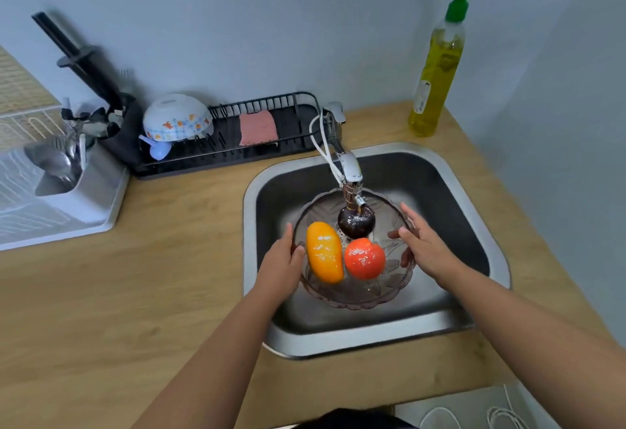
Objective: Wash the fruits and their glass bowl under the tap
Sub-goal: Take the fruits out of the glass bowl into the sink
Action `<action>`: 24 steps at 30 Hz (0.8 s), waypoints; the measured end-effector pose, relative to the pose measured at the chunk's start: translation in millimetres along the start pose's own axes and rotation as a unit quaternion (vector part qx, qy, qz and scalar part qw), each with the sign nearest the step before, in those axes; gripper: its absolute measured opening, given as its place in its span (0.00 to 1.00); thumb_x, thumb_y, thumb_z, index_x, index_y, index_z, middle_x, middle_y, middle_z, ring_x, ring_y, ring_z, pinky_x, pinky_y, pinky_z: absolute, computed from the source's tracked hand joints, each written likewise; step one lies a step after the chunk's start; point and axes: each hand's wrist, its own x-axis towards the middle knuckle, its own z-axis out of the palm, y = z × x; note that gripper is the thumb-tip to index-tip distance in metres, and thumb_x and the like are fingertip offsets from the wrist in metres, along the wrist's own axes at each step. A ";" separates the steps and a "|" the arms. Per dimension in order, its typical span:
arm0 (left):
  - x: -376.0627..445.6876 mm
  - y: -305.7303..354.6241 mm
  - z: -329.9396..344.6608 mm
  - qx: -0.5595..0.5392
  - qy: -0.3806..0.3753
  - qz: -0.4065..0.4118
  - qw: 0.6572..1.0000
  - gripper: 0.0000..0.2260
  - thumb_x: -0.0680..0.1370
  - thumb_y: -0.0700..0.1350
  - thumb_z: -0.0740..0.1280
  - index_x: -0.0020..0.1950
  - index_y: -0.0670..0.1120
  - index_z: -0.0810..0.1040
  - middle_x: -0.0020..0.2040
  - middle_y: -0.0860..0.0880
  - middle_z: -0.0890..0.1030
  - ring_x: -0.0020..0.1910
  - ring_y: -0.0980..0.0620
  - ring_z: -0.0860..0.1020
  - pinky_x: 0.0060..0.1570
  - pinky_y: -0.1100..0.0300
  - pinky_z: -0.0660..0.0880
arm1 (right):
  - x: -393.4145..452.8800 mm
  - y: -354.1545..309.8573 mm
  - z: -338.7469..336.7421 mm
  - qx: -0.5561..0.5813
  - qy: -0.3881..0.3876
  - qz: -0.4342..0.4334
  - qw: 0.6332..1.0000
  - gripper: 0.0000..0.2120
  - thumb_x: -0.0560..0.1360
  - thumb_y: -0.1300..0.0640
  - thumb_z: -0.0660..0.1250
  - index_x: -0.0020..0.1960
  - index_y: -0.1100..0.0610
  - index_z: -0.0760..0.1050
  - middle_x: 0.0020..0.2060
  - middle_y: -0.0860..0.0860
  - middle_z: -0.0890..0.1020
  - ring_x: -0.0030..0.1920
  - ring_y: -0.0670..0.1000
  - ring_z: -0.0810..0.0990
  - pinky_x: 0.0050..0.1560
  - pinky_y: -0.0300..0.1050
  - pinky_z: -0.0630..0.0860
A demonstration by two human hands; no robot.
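A clear glass bowl (355, 298) is held over the steel sink (474, 205), under the tap (350, 166). In it lie a yellow-orange mango (324, 252), a red-orange round fruit (364, 258) and a dark purple fruit (356, 223) directly below the tap's nozzle. Water drops shine on all three fruits. My left hand (281, 266) grips the bowl's left rim, thumb over the edge. My right hand (418, 242) holds the right rim with fingers spread along it.
A green-capped bottle of yellow dish soap (437, 69) stands at the back right of the wooden counter (135, 293). A black dish rack (237, 137) holds an upturned patterned bowl (176, 118) and a pink cloth (258, 127). A cutlery holder (67, 171) sits at left.
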 end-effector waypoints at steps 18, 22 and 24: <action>7.3 -10.1 25.3 -0.079 -0.030 -0.172 0.981 0.28 0.84 0.47 0.57 0.82 0.50 0.49 0.79 0.44 0.63 0.76 0.44 0.64 0.73 0.51 0.61 | 34.0 30.2 14.9 0.009 -0.118 0.107 0.987 0.29 0.82 0.63 0.56 0.76 0.43 0.51 0.65 0.53 0.75 0.54 0.53 0.79 0.39 0.48 0.81; 9.6 -12.0 29.2 -0.062 -0.040 -0.194 0.978 0.27 0.84 0.47 0.56 0.82 0.49 0.50 0.79 0.43 0.62 0.76 0.44 0.64 0.73 0.51 0.61 | 35.2 35.6 16.2 0.007 -0.128 0.122 0.984 0.29 0.82 0.63 0.56 0.76 0.43 0.50 0.67 0.55 0.74 0.58 0.55 0.76 0.34 0.40 0.77; 10.0 -13.4 30.9 -0.038 -0.052 -0.196 0.979 0.27 0.84 0.48 0.55 0.82 0.48 0.49 0.78 0.43 0.63 0.75 0.43 0.65 0.72 0.51 0.62 | 36.7 39.6 16.9 -0.001 -0.131 0.131 0.983 0.29 0.82 0.62 0.56 0.76 0.41 0.50 0.66 0.55 0.74 0.56 0.55 0.77 0.36 0.44 0.78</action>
